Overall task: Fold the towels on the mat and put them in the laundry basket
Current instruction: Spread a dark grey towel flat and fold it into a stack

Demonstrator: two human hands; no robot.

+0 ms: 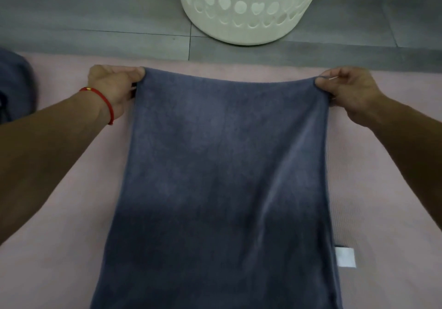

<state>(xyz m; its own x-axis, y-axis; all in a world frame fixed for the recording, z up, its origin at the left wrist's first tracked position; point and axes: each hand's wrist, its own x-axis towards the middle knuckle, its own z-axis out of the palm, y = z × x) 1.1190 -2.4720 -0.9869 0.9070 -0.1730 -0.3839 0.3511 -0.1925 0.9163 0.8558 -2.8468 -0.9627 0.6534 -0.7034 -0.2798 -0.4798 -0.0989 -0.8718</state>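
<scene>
Left hand (112, 86) and right hand (351, 90) are each pinching a far corner of the towel (227, 165) stretched over the mat (382, 165); uneven pulling is risking a crooked fold.

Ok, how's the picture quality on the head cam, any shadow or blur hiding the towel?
Head view: dim, soft light; a shadow darkens the near half of the towel; the blue heap at the left edge is blurred; the basket is cropped at the top; both hands' grip on the far corners, left hand and right hand, is clear.
</scene>
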